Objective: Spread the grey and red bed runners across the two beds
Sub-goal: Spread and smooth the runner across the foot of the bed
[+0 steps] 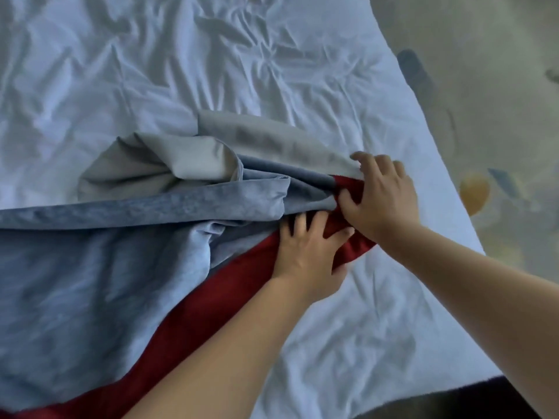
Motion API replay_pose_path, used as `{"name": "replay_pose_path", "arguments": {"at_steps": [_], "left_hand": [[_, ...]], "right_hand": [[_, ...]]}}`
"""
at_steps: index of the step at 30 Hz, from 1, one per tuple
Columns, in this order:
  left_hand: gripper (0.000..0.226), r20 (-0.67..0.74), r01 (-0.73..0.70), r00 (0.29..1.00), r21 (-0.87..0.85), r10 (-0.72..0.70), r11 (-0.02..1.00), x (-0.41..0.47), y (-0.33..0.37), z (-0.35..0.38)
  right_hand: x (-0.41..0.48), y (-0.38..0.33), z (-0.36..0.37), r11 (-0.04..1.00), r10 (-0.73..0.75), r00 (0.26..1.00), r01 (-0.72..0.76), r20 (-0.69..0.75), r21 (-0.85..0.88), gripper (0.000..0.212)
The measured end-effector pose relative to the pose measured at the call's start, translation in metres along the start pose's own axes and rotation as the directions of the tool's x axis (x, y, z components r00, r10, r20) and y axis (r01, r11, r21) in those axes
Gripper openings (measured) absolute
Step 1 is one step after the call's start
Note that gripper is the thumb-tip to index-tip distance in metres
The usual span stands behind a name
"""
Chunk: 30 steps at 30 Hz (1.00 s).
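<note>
A grey bed runner (90,261) with a red border (211,297) lies bunched on a white bed (181,71). Part of it is folded over, showing a pale lining (169,164). My left hand (308,252) presses on the red border where the cloth gathers, fingers spread. My right hand (381,195) sits just beyond it, gripping the gathered grey and red folds near the bed's right side. The runner's left end runs out of view.
The bed's wrinkled white sheet extends far and left. Its right edge (438,146) drops to a patterned carpet (499,86). A dark strip (453,400) lies at the bed's near corner.
</note>
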<state>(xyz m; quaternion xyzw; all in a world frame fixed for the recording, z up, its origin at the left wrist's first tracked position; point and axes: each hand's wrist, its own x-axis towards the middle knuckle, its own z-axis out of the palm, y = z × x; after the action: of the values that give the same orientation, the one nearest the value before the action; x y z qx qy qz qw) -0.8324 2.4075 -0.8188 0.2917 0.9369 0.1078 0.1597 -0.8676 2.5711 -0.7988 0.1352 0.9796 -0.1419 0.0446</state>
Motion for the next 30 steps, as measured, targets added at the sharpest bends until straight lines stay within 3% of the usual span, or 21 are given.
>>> {"name": "replay_pose_path", "arguments": {"at_steps": [4, 8, 10, 12, 15, 19, 23, 27, 30], "left_hand": [[0.061, -0.024, -0.034, 0.999, -0.103, 0.032, 0.994, -0.002, -0.005, -0.008], [0.064, -0.067, -0.062, 0.997, -0.225, 0.048, 0.972, -0.014, -0.029, -0.02], [0.057, -0.177, -0.041, 0.984, -0.276, -0.008, 0.96, -0.016, -0.043, -0.03], [0.034, -0.369, -0.044, 0.927, -0.284, -0.067, 0.958, -0.016, -0.055, -0.04], [0.009, -0.538, 0.077, 0.818, -0.251, -0.205, 0.965, -0.012, -0.075, -0.05], [0.017, -0.462, 0.188, 0.845, -0.216, -0.27, 0.958, -0.006, -0.088, -0.055], [0.032, -0.372, 0.247, 0.878, -0.19, -0.303, 0.95, 0.005, -0.082, -0.06], [0.04, -0.371, 0.296, 0.87, -0.135, -0.325, 0.946, 0.031, -0.076, -0.069], [0.051, -0.343, 0.271, 0.899, -0.058, -0.274, 0.961, 0.06, -0.06, -0.076]], "right_hand": [[0.034, -0.068, 0.01, 0.964, -0.233, 0.972, 0.236, -0.034, 0.122, 0.046], [0.064, -0.125, 0.02, 0.927, -0.331, 0.943, 0.319, 0.027, 0.199, 0.032], [0.076, -0.145, 0.022, 0.912, -0.394, 0.915, 0.378, 0.085, 0.159, 0.044], [0.086, -0.159, 0.024, 0.899, -0.435, 0.892, 0.423, 0.122, 0.112, 0.053], [0.096, -0.169, 0.03, 0.894, -0.449, 0.881, 0.444, 0.149, 0.066, 0.045], [0.103, -0.167, 0.031, 0.936, -0.351, 0.915, 0.341, 0.197, 0.083, 0.033], [0.113, -0.145, 0.023, 0.951, -0.248, 0.963, 0.223, 0.101, 0.213, 0.014], [0.118, -0.097, 0.002, 0.953, -0.168, 0.986, 0.158, 0.016, 0.259, 0.026], [0.114, -0.043, -0.021, 0.959, -0.008, 0.997, 0.028, -0.074, 0.281, 0.025]]}}
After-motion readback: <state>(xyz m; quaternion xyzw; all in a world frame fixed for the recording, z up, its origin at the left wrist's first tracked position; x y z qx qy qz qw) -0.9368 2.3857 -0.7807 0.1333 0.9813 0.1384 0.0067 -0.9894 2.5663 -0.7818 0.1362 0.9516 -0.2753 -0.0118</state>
